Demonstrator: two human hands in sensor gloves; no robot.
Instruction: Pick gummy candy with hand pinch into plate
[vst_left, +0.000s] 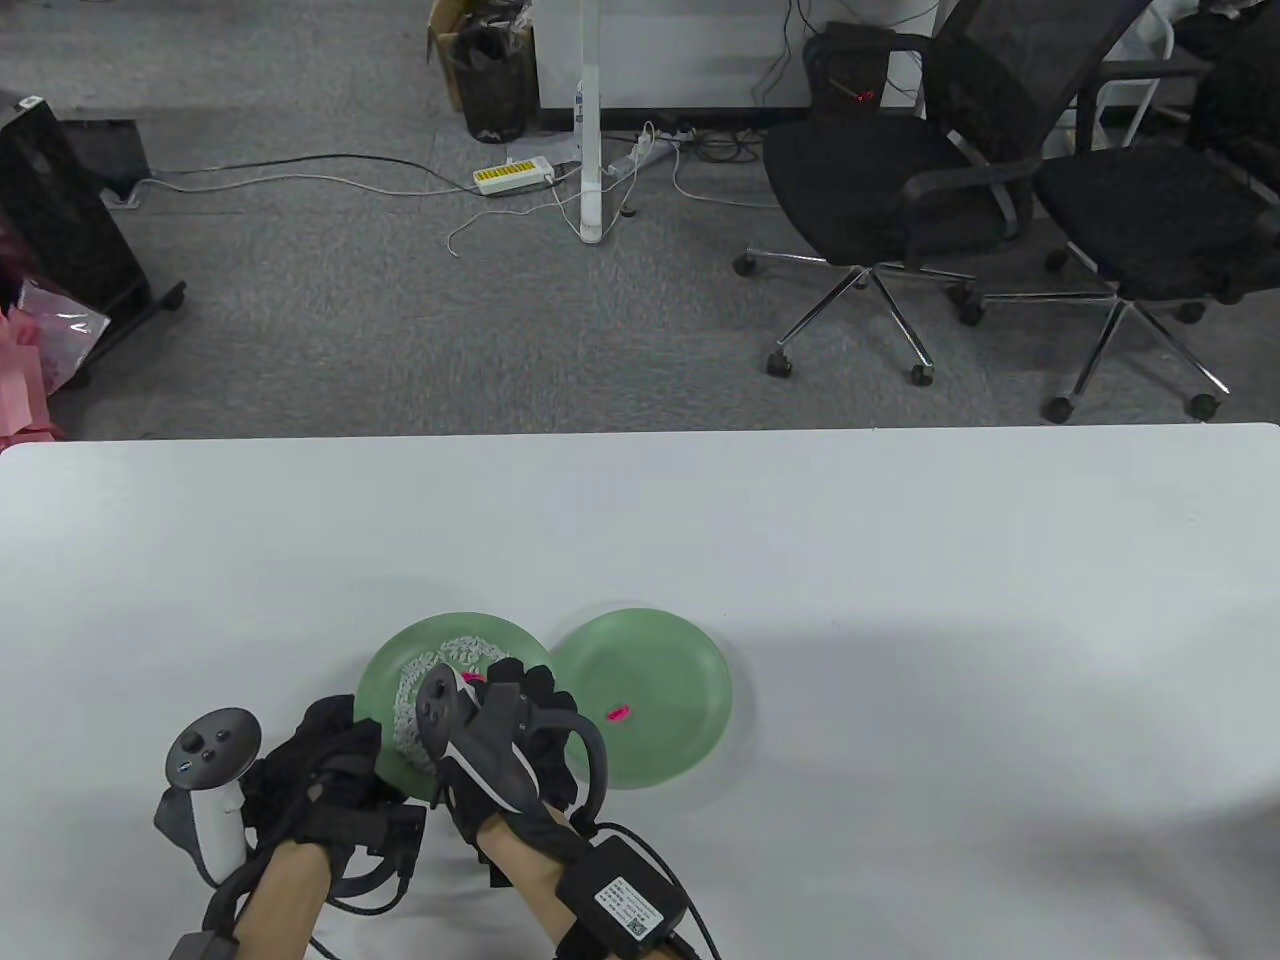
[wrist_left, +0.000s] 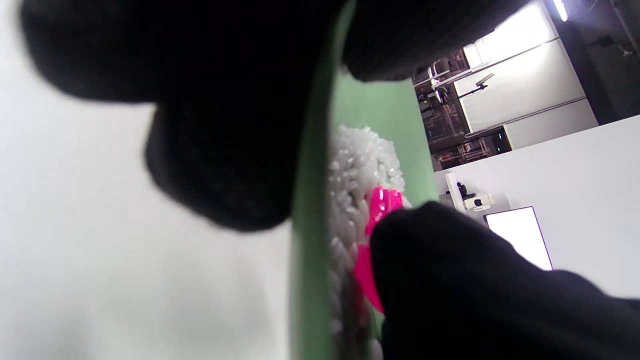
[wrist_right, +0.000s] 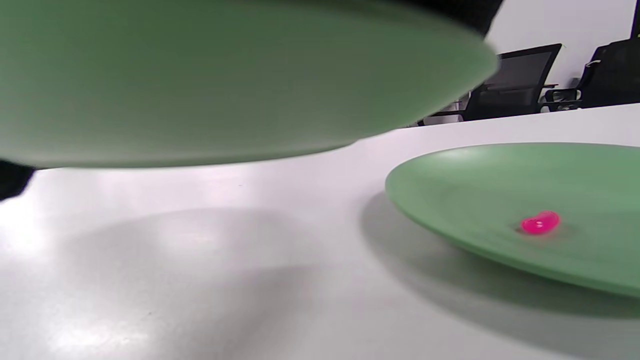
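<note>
Two green plates sit side by side near the table's front. The left plate (vst_left: 450, 630) holds white pellets (vst_left: 462, 652) and a pink gummy candy (wrist_left: 382, 202). My left hand (vst_left: 335, 765) grips this plate's near rim (wrist_left: 310, 250), fingers (wrist_left: 220, 150) under it and thumb on top, tilting it off the table; its underside (wrist_right: 225, 75) hangs above the tabletop. My right hand (vst_left: 520, 685) reaches into the left plate, and a fingertip (wrist_left: 450, 260) presses on the pink gummy. The right plate (vst_left: 690, 650) holds one pink gummy (vst_left: 618, 714), also in the right wrist view (wrist_right: 540, 223).
The white table (vst_left: 900, 600) stretches to the right and back of the plates. Office chairs (vst_left: 900, 180) and cables lie on the floor beyond the far edge. A cable box (vst_left: 625, 900) is strapped to my right forearm.
</note>
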